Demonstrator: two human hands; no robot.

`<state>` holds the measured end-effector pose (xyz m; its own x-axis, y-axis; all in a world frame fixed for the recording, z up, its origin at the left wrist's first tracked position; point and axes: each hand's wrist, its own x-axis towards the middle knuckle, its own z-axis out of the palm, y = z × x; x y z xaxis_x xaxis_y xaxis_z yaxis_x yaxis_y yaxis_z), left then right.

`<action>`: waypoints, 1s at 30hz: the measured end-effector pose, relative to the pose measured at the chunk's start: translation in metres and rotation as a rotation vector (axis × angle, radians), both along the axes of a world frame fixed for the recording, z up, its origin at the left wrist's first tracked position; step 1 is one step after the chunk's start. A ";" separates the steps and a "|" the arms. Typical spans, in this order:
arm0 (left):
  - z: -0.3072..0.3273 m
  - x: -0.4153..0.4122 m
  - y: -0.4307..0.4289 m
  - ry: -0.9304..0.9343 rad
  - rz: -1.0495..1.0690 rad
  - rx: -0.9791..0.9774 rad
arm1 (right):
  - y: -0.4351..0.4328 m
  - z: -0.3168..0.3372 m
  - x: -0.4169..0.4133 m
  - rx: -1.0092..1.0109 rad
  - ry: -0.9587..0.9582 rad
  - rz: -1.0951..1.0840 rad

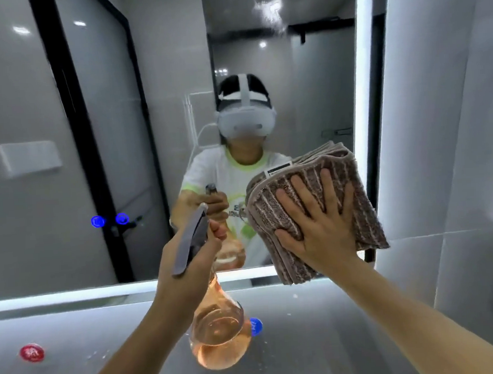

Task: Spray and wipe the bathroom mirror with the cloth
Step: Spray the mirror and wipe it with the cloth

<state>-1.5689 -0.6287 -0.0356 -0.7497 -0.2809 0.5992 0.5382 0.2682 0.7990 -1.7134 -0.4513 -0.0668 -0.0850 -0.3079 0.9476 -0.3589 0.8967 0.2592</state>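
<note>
Nearest me, the orange spray bottle (220,334) hangs over the counter (76,359), my left hand (186,255) gripping its neck. Blue cap (256,326) just behind it, red disc (31,353) well left. Beyond, my right hand (318,225), fingers spread flat, presses the folded brown cloth (270,211) against the mirror (148,135).

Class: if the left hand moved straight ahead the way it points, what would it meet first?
Probably the mirror: the spray bottle the left hand grips would touch it nozzle first. Depth is unclear.
</note>
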 end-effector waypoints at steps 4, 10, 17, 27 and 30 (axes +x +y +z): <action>-0.011 -0.005 -0.016 -0.028 0.035 -0.032 | -0.044 -0.035 0.010 0.006 -0.022 0.028; -0.016 -0.001 -0.055 -0.017 0.079 -0.027 | -0.109 -0.051 0.023 -0.085 -0.033 0.038; -0.026 -0.001 -0.059 -0.066 0.133 -0.061 | -0.089 -0.044 0.020 0.037 0.029 0.083; -0.004 -0.012 0.010 0.008 0.005 -0.043 | -0.002 0.012 0.001 0.137 0.042 0.170; 0.004 -0.016 0.023 0.001 0.006 -0.048 | 0.005 0.019 0.001 0.143 0.022 0.164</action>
<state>-1.5844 -0.6059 -0.0311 -0.7477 -0.2560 0.6127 0.5372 0.3092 0.7847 -1.7125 -0.4463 -0.0478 -0.0023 -0.4470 0.8945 -0.4899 0.7803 0.3887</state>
